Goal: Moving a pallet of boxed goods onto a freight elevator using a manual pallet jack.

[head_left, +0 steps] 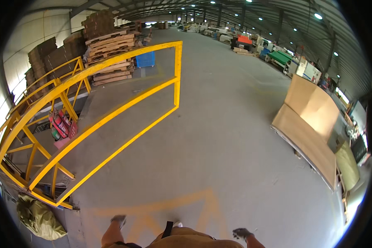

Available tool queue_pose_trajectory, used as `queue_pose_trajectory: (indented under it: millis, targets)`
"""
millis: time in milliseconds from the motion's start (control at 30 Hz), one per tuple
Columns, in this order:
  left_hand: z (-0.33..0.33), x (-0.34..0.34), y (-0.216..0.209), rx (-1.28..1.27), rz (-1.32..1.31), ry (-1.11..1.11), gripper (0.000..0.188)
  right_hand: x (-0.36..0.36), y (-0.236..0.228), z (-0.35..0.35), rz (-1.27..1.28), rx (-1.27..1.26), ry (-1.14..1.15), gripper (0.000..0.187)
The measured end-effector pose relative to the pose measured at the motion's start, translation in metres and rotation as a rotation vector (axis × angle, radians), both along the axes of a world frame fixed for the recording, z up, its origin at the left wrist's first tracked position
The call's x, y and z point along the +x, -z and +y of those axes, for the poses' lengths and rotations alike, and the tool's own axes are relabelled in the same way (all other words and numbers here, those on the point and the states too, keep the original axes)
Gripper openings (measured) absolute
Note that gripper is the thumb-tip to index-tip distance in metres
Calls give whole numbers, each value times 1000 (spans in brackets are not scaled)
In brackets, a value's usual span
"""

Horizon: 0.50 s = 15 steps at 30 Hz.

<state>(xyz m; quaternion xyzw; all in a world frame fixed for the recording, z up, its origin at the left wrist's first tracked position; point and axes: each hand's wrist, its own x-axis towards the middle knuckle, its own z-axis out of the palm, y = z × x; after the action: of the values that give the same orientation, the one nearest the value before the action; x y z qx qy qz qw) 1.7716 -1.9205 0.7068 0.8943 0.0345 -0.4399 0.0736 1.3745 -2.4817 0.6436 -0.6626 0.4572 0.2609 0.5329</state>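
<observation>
My left hand [119, 220], in a grey glove, hangs low beside my body over the floor. It is small and blurred, so its fingers cannot be made out; no object shows in it. On the other side, my right hand [242, 233] wears a dark grey glove and is held away from my body. Its fingers look loosely apart, with nothing between them. Neither hand touches anything visible. The painted yellow floor marking [169, 203] lies just ahead of my feet, and a yellow metal railing [111, 120] stands to the left.
Fire extinguishers [62, 124] stand behind the railing, a green sack [39, 217] at its near end. Stacked wooden pallets [110, 51] and a blue crate [145, 59] are farther left. Cardboard sheets [308, 136] lean at right; a green-covered machine [280, 57] stands far right.
</observation>
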Motion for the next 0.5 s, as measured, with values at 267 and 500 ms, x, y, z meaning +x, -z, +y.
queue_pose_trajectory:
  millis: [267,500]
  targets:
    - [-378,320,-139,-664,-477,172,55,50,52,-147,-182,29,342,30]
    - [-557,476,-247,-773,-504,223,44,196,96,-275,-115,146,562,31]
